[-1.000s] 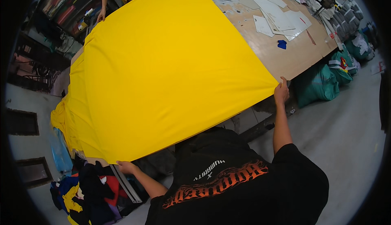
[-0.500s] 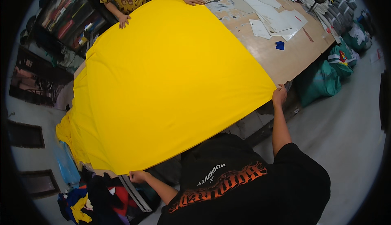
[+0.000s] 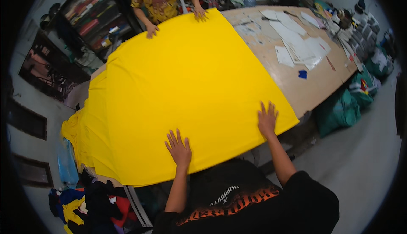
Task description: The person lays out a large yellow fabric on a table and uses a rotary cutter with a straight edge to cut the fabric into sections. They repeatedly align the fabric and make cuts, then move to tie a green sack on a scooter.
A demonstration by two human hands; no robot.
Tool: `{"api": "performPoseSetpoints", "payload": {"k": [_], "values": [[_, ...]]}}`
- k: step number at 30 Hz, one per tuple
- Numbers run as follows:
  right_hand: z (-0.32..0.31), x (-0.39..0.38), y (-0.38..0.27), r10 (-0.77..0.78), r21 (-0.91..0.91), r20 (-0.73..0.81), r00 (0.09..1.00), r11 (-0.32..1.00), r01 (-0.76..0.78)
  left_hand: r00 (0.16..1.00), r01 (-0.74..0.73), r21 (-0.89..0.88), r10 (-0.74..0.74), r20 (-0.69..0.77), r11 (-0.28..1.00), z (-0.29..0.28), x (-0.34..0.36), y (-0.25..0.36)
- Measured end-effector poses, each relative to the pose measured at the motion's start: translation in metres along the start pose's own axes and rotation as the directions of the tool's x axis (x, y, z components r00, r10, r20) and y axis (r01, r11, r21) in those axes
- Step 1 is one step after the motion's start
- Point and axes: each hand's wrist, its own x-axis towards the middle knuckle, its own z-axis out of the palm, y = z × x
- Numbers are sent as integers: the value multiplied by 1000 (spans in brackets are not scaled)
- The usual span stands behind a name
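A large sheet of bright yellow fabric [image 3: 190, 81] is spread over the table, its near edge running along the table's front. My left hand [image 3: 179, 151] lies flat on the cloth near that edge, fingers spread. Farther right, close to the cloth's right corner, my right hand [image 3: 267, 119] also rests palm down with its fingers apart. Toward the left the fabric bunches into folds and hangs over the table's end. Across the table a co-worker [image 3: 161, 1] in a yellow patterned shirt has both hands on the far edge of the cloth.
On the bare wooden tabletop [image 3: 292, 92] at right lie white paper pattern pieces [image 3: 296, 43], dark scissors [image 3: 270, 19] and a small blue scrap [image 3: 302, 74]. Green sacks [image 3: 339, 113] stand on the floor beyond. A heap of coloured cloth [image 3: 91, 208] sits at lower left.
Both my hands have let go of the fabric's near corners and moved inward, now flat on top of it. The co-worker's right-side hand has shifted along the far edge. The view has tilted slightly.
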Motion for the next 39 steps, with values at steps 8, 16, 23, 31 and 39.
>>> {"api": "performPoseSetpoints", "payload": {"k": [8,16,23,31,39], "values": [[-13,8,101,518,30,145,843,849,-528,999,39,-51,-40,-12,998,1,2,-5],[-4,-26,25,470,210,-280,837,881,-425,992,3,-177,-25,-122,984,0,4,-11],[-14,-77,-206,97,216,-79,992,973,-78,955,-58,-956,296,30,287,-211,68,-17],[31,-123,-297,-96,205,-117,989,972,118,122,-903,-412,846,-518,-122,-461,57,-39],[36,-123,-306,-49,6,-102,994,999,50,-15,-983,-179,981,-196,-51,-501,22,-141]]}}
